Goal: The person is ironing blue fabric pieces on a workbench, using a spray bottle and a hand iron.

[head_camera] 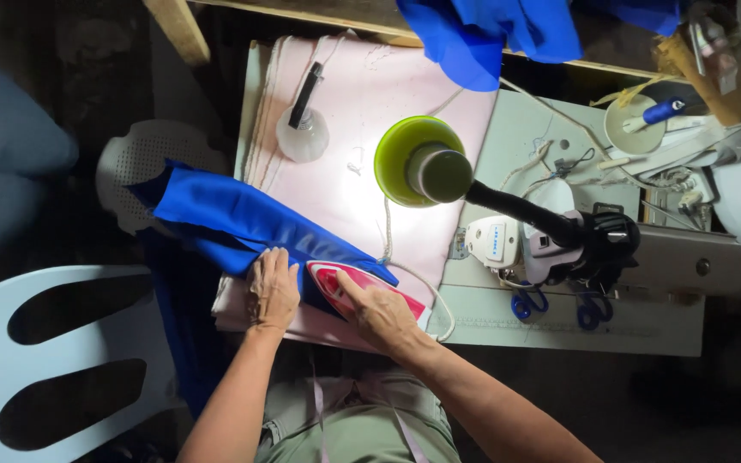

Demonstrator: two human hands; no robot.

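Nearest the camera, the right hand (381, 313) is closing its fingers around the handle of a red and white iron (345, 287), which is sitting on blue cloth (242, 219), while the left hand (273, 287) is lying flat, fingers spread, pressing that cloth down just beside the iron on the pink padded board (362, 94). The stretch under the iron is looking smooth; judging by the folds, the part trailing toward the upper left and off the board edge is still waiting for pressing. Farther off, a spray bottle (303, 129) and a green lamp (418, 161) are standing on the board.
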